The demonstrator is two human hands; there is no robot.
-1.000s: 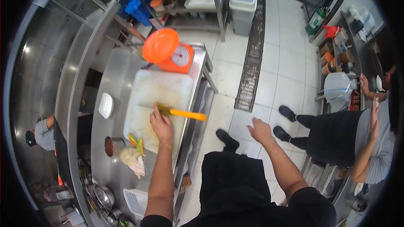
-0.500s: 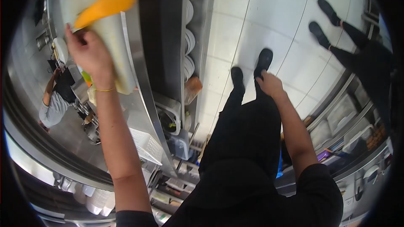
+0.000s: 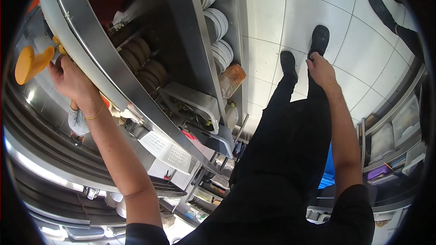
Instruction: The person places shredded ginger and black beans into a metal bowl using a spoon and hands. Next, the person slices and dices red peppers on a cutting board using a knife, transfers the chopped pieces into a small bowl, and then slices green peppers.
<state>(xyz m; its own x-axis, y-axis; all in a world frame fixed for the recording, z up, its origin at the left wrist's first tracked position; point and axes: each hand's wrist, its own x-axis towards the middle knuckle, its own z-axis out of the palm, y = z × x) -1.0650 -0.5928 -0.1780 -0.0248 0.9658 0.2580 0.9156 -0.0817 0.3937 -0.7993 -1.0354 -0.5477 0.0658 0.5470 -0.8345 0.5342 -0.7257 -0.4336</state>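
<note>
My left hand (image 3: 72, 79), a yellow band at its wrist, is raised beside the long white board on the steel counter. Its fingers are pinched closed at the narrow end of an orange, curved, flat piece (image 3: 31, 66), whose exact kind I cannot make out. A small yellow lump (image 3: 59, 45) lies close to the fingertips at the board's edge. The white board (image 3: 68, 25) runs along just past the hand. My right hand (image 3: 322, 71) hangs low in front of my leg, fingers loosely curled and thumb apart, with nothing visible in it.
Under the counter are stacked white plates (image 3: 221, 54), brown round dishes (image 3: 147, 70) and a container with green scraps (image 3: 200, 109). A white perforated basket (image 3: 165, 152) stands nearer. Another person's shoe (image 3: 381, 9) is at upper right; a person in grey (image 3: 78, 122) shows at left.
My view has swung, so the counter sits further left and more slanted. My left hand has shifted left and down with the orange piece, which now appears bent. My right hand still hangs low.
</note>
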